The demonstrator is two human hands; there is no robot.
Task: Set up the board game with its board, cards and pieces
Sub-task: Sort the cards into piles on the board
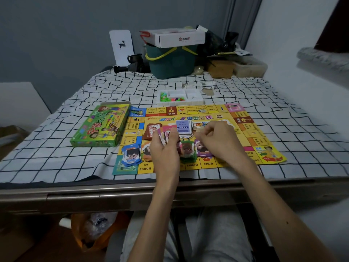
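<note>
sorting cards | grips card stack [167, 134] in left hand [166, 150] fingers, over board [264, 140] on counter [56, 159] | right hand [217, 142] just right of stack, fingers curled, pinch unclear | loose pile [184, 128] just beyond, between both hands

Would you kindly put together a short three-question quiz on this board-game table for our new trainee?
1. True or false: the white tray of pieces sits at the centre of the board.
2. Which hand grips the card stack?
3. Fill in: the green game box lies to the board's ____.
Key: 1. False; it lies beyond the far edge. 2. The left hand. 3. Left.
</note>
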